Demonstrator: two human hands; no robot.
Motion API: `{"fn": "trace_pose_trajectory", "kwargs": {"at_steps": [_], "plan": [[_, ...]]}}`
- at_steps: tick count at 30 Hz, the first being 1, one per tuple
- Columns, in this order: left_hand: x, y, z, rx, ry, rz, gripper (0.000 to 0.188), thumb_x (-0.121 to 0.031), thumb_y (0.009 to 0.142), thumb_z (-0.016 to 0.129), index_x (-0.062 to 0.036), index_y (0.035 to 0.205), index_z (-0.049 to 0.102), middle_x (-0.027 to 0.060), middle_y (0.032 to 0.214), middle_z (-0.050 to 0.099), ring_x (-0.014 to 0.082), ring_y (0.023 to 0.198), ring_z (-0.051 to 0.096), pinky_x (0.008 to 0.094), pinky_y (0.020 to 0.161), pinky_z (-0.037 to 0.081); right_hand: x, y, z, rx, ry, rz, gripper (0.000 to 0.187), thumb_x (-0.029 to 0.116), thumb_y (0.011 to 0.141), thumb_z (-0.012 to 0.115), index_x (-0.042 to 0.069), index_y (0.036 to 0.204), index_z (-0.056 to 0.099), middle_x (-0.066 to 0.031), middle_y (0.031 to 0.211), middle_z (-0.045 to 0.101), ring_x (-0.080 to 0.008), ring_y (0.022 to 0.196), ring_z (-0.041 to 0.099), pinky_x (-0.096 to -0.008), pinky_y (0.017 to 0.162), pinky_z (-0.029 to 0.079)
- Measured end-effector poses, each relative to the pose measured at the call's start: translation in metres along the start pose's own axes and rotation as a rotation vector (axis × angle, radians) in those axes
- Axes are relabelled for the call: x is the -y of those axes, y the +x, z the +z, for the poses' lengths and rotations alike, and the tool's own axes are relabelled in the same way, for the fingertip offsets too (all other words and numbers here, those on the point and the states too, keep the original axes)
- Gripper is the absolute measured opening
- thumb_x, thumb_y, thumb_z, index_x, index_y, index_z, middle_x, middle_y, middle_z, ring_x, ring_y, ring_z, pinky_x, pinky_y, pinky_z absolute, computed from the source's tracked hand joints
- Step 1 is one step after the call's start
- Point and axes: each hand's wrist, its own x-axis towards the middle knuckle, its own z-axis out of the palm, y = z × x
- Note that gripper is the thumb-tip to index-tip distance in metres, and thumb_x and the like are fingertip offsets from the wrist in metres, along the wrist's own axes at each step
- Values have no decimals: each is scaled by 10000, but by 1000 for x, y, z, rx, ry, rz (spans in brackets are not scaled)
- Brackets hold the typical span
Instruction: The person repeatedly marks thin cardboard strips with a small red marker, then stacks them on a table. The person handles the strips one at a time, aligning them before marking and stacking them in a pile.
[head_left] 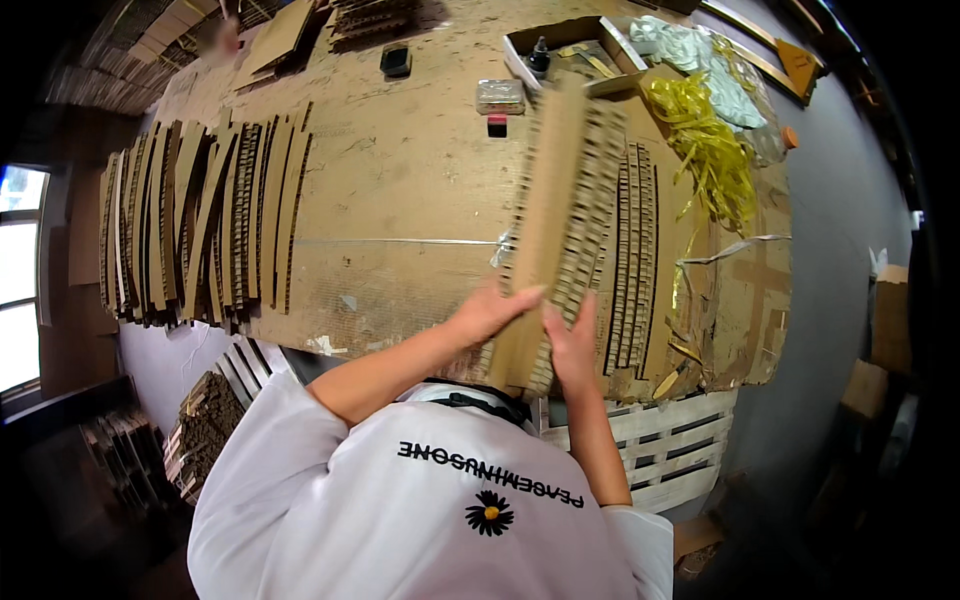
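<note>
Several long honeycomb cardboard strips (550, 200), bunched side by side, stand tilted in front of me and are a little blurred. My left hand (490, 312) is closed on their left side near the lower end, its thumb across the flat face. On the opposite edge, low down, my right hand (572, 345) grips the same bunch. Just right of it, more honeycomb strips (632, 260) lie lengthwise on the table. A thin white cord (400, 241) runs across the cardboard tabletop (390, 190) and passes behind the held bunch.
At the left lies a long row of loose cardboard strips (180, 220), some askew. Toward the back are an open box (517, 62) with a dark bottle (540, 55), a clear case (500, 96), a red-and-black block (497, 125) and a black pad (396, 61). Yellow plastic ribbon (715, 160) heaps at right.
</note>
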Motion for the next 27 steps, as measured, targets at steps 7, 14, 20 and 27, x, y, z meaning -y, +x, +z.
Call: {"fn": "trace_pose_trajectory", "kwargs": {"at_steps": [7, 14, 20, 27], "plan": [[-16, -31, -113, -330, -105, 38, 518, -357, 919, 748, 26, 1248, 630, 125, 1108, 707, 190, 956, 682, 350, 837, 562, -37, 45, 122, 197, -203, -34, 550, 252, 895, 759, -44, 1280, 503, -190, 1150, 688, -266, 1083, 663, -375, 945, 517], [55, -25, -249, -850, 748, 180, 609, -287, 856, 787, 6, 1329, 538, 232, 1183, 598, 410, 1107, 595, 468, 942, 498, -79, 66, 93, 2, -678, 5, 539, 352, 924, 697, -45, 1274, 594, -201, 1046, 708, -322, 977, 663, -390, 907, 510], [64, -42, -255, -885, 771, 98, 579, -240, 927, 704, 30, 1396, 497, 253, 1246, 554, 438, 1142, 547, 471, 987, 463, -75, 38, 76, 104, -1067, 181, 442, 299, 960, 668, 25, 1303, 622, -181, 1033, 712, -319, 947, 670, -385, 891, 517], [59, -45, -229, -1082, 1076, 382, 567, -232, 913, 696, 14, 1384, 498, 244, 1340, 517, 430, 1229, 500, 533, 1045, 392, -84, 36, 37, -85, -1006, -136, 590, 338, 933, 707, -17, 1378, 551, -218, 1139, 700, -389, 1075, 665, -450, 968, 504]]}}
